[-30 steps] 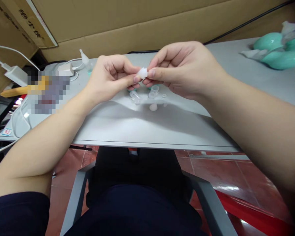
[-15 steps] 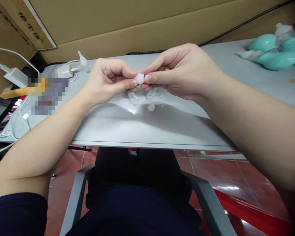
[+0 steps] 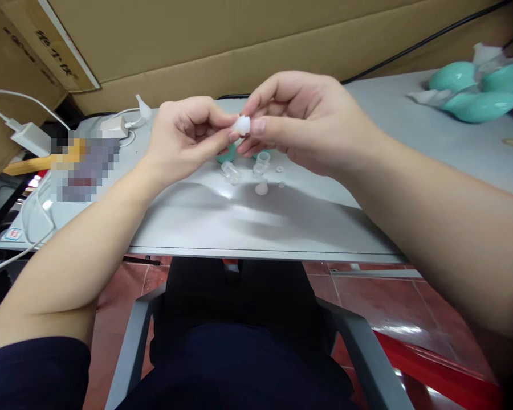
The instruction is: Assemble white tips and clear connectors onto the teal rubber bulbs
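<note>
My left hand [image 3: 186,128] pinches a small white plastic piece [image 3: 241,124] between thumb and forefinger, above the table. The thumb and fingertips of my right hand [image 3: 301,117] are closed about the same piece's right end. Just below the hands lie a clear ribbed tube [image 3: 230,172], a clear cup-like part [image 3: 262,163], a small ring [image 3: 280,169], a white rounded cap-like piece [image 3: 261,188] and a tiny white bit [image 3: 281,184]. Behind my left fingertips, a green rounded part [image 3: 227,154] shows partly; my fingers hide the rest.
Several green rounded bodies with whitish tips [image 3: 481,94] lie at the table's far right, near a pale ring [image 3: 512,142]. A white pointed nozzle [image 3: 143,108], a charger [image 3: 114,126] and cables are at the left. Cardboard [image 3: 239,51] walls the back.
My right fingers have opened slightly and shifted about the white piece, which now shows more of its right end. The view has tilted a little, uncovering green parts behind the hands.
</note>
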`<move>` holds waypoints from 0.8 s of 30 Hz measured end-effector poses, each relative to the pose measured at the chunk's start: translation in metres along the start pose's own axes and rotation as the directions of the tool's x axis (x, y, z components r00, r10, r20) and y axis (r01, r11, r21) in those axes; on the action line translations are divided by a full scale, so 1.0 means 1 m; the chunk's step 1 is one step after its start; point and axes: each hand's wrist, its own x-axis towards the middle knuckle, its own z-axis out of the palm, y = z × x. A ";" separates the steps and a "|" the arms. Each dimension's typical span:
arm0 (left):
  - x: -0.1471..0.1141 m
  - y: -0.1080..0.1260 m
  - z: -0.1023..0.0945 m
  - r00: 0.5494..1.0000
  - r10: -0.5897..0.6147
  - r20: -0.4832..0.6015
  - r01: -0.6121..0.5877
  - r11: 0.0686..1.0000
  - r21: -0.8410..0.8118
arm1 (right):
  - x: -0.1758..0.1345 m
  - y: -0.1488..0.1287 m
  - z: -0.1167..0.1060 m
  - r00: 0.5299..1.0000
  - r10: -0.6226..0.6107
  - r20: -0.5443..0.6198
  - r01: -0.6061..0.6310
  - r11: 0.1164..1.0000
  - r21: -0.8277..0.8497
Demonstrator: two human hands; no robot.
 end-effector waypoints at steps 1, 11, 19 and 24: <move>0.000 0.001 -0.001 1.000 0.011 0.008 -0.011 1.000 0.016 | -0.001 -0.001 0.001 1.000 -0.014 -0.015 0.014 0.999 -0.036; 0.007 0.003 -0.026 0.980 0.022 0.195 -0.061 0.979 0.195 | 0.005 0.004 -0.006 0.983 -0.103 -0.152 0.082 0.987 -0.139; 0.005 0.008 -0.029 0.833 0.099 0.544 -0.315 0.894 0.318 | 0.004 0.007 -0.009 0.990 -0.067 -0.121 0.035 0.967 -0.251; 0.002 -0.001 -0.024 0.804 0.041 0.593 -0.318 0.872 0.371 | 0.003 0.005 -0.007 0.992 -0.070 -0.102 0.042 0.966 -0.253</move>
